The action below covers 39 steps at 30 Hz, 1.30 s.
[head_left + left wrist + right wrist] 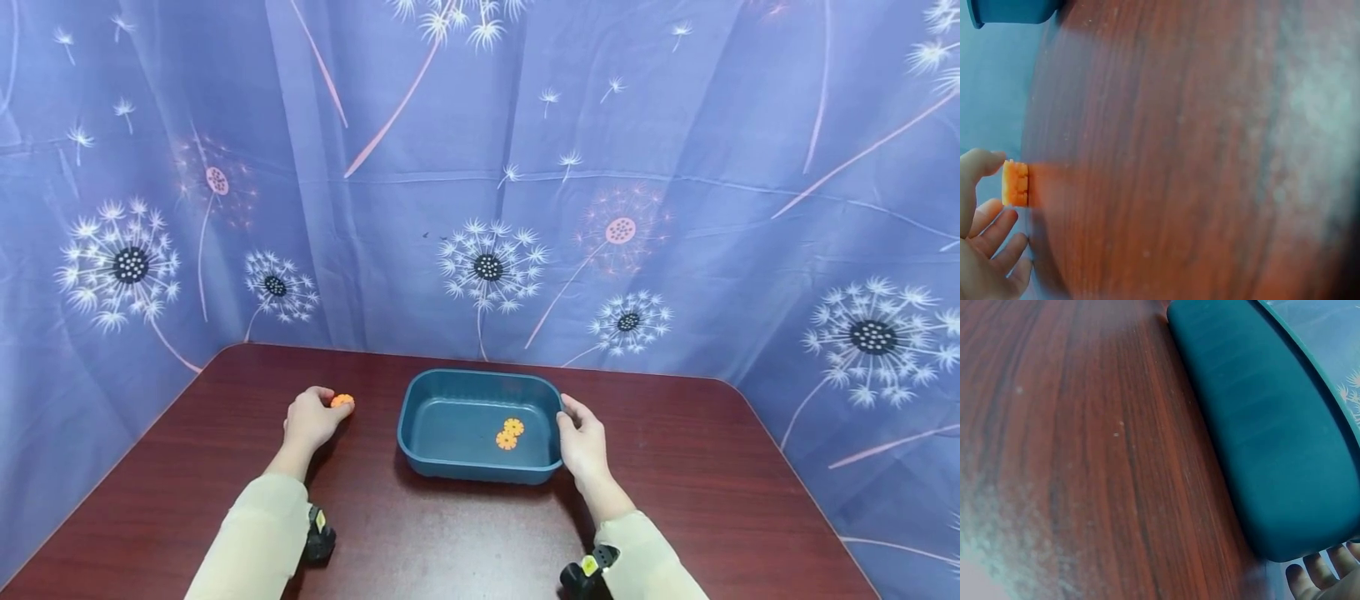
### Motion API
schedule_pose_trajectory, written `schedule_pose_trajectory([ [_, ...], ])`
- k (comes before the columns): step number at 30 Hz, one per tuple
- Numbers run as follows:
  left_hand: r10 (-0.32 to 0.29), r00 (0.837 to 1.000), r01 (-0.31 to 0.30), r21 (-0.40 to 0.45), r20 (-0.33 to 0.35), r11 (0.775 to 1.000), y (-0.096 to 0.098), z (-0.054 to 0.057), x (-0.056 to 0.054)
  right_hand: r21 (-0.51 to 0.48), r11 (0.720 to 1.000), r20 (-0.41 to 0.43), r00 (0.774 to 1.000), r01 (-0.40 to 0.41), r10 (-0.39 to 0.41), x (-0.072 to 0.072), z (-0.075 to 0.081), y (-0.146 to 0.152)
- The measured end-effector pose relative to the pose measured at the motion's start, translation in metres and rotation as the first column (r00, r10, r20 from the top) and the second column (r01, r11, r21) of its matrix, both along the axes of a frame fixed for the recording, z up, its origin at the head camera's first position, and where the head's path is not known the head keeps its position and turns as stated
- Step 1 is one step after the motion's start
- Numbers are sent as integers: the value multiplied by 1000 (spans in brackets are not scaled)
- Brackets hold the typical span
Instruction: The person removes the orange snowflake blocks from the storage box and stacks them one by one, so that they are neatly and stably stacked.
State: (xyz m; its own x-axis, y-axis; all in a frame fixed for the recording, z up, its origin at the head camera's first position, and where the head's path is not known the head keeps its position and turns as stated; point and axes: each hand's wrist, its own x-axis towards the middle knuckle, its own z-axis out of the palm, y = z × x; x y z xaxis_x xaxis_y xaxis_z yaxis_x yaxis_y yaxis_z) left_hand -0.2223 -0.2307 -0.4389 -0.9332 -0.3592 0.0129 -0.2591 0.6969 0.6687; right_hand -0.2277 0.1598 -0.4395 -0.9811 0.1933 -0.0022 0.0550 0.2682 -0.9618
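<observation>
Near the table's back left, my left hand (309, 421) pinches an orange notched disc piece (1015, 183) between thumb and fingertips. Seen edge-on in the left wrist view, the piece looks thick, like discs stacked together, and it sits close over the tabletop. A dark teal rectangular basin (450, 425) stands to the right of this hand. Inside it lie two orange notched discs (507, 439), overlapping, on the floor right of centre. At the basin's right end, my right hand (585, 446) holds the rim; its fingers (1319, 572) show outside the corner in the right wrist view.
The dark red wooden table (420, 542) has rounded back corners. Behind it and on both sides hangs a blue curtain (375, 250) with a dandelion print. Black wrist cameras (320, 537) are strapped at both sleeves.
</observation>
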Motion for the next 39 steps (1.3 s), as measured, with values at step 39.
schedule_pose_trajectory([
  [39,-347,847,396,42,-402,917,133,31,11,8,1000,12,1000,-9,9,1,2,-2],
])
